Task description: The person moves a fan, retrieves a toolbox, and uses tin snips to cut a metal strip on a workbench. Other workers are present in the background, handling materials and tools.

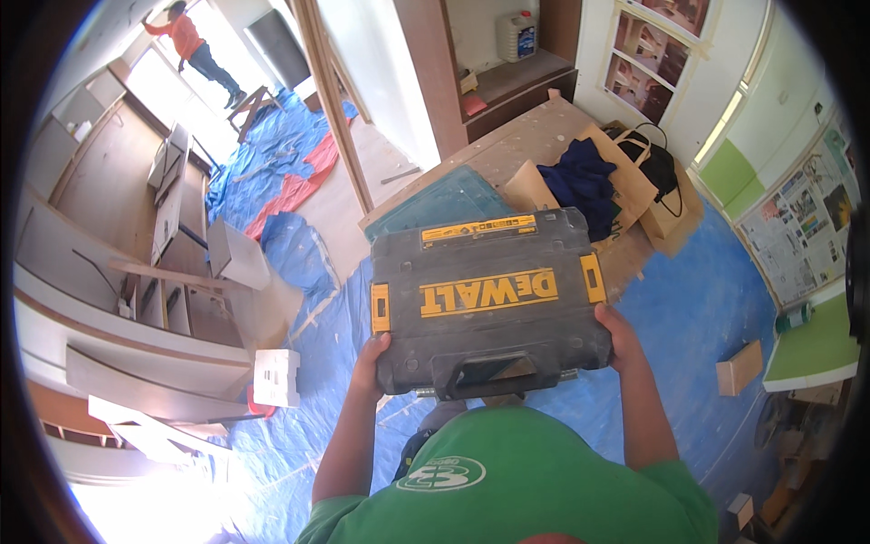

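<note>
A black tool case point(489, 337) with yellow latches and yellow lettering is held up in front of my body, its carry handle toward me. My left hand point(372, 354) grips its left side just below the yellow latch. On the opposite side my right hand point(618, 331) is closed on the case edge near the other latch. Most of the fingers of both hands are hidden beneath the case. Beyond it lies a flat, translucent teal sheet or case point(444, 201) on a wooden platform.
Blue plastic sheeting point(698, 299) covers the floor. Paper bags point(526, 186) with a dark blue cloth point(580, 177) stand beyond the case. At the left are a white box point(275, 378) and wooden panels point(91, 263). A person in orange point(184, 38) stands on a trestle far off.
</note>
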Motion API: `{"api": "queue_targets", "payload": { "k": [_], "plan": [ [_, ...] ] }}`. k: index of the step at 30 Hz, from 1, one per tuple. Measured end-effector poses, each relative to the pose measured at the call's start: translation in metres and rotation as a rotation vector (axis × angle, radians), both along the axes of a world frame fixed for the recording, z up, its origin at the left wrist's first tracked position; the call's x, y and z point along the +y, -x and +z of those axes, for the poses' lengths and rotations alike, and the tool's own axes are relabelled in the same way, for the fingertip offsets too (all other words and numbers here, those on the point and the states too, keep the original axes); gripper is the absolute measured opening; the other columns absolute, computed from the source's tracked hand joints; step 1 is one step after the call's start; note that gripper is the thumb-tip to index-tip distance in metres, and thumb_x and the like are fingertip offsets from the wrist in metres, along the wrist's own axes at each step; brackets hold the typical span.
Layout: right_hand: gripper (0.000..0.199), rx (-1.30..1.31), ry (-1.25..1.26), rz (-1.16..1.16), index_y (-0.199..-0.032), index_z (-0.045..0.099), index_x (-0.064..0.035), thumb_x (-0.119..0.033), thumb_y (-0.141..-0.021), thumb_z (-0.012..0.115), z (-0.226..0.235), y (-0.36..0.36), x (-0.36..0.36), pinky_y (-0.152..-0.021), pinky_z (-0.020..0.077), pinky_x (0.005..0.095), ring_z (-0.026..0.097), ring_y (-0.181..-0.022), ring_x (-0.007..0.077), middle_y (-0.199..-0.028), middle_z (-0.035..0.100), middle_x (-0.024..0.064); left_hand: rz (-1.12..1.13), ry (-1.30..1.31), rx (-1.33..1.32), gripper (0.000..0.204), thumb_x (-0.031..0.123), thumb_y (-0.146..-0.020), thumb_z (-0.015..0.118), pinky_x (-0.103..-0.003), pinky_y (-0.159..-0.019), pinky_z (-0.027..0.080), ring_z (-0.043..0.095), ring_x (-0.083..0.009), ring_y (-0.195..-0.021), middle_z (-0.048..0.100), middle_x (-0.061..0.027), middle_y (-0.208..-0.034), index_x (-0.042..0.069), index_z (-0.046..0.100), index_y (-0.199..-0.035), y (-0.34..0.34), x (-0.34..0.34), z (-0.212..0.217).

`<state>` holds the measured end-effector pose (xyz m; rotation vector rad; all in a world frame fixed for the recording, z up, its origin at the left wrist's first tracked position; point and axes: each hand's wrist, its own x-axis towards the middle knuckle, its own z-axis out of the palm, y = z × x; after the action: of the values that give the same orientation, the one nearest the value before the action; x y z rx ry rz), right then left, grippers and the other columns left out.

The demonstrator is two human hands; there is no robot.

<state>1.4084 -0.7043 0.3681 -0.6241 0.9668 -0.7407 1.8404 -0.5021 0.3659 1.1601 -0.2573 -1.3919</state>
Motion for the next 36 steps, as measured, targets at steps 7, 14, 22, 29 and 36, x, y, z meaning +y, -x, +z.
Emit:
{"api": "queue_targets", "payload": {
  "k": [7,14,22,29,36],
  "plan": [
    [0.058,0.05,-0.003,0.043,-0.138,0.054,0.0048,-0.032,-0.097,0.071,0.006,0.001,-0.008,-0.095,0.0533,0.0344,0.066,-0.112,0.0219,-0.127,0.066,0.0142,-0.071,-0.072,0.029,0.074,0.033,-0.088,0.077,-0.042,-0.096,0.056,0.066,-0.0282,-0.114,0.063,-0.0179,-0.127,-0.002,0.044,-0.144,-0.012,-0.003,-0.002],
    [0.061,0.282,0.018,0.14,-0.134,0.057,0.0051,-0.04,-0.095,0.073,0.016,-0.016,-0.036,-0.091,0.0564,0.0358,0.069,-0.106,0.0228,-0.123,0.068,0.0151,-0.117,-0.077,-0.042,0.08,0.035,-0.085,0.078,-0.042,-0.099,0.056,0.064,-0.0298,-0.119,0.058,-0.0189,-0.136,0.0,0.041,-0.148,-0.017,-0.011,0.003],
    [0.07,0.492,-0.005,0.087,-0.133,0.058,0.0046,-0.044,-0.088,0.081,0.048,-0.042,-0.036,-0.09,0.0572,0.0366,0.071,-0.103,0.0244,-0.121,0.069,0.0166,-0.066,0.033,0.04,0.069,0.025,-0.087,0.076,-0.038,-0.091,0.056,0.064,-0.0263,-0.11,0.061,-0.0153,-0.124,-0.003,0.044,-0.141,-0.016,-0.022,0.013],
    [0.073,0.532,0.224,0.128,-0.135,0.057,0.0023,-0.049,-0.088,0.08,0.088,-0.054,-0.068,-0.094,0.0537,0.0344,0.068,-0.106,0.0209,-0.123,0.068,0.0133,-0.009,0.103,0.002,0.066,0.029,-0.087,0.077,-0.038,-0.09,0.057,0.066,-0.0245,-0.108,0.063,-0.0152,-0.124,-0.004,0.049,-0.138,-0.013,-0.033,0.075],
    [0.077,0.735,0.413,0.37,-0.128,0.064,0.0038,-0.06,-0.086,0.076,0.174,-0.063,-0.265,-0.094,0.0543,0.033,0.071,-0.101,0.0206,-0.121,0.071,0.0114,0.095,0.125,-0.095,0.061,0.033,-0.094,0.071,-0.039,-0.097,0.055,0.066,-0.0254,-0.114,0.063,-0.0133,-0.129,-0.001,0.05,-0.14,0.005,-0.156,0.143]
  ]
}}
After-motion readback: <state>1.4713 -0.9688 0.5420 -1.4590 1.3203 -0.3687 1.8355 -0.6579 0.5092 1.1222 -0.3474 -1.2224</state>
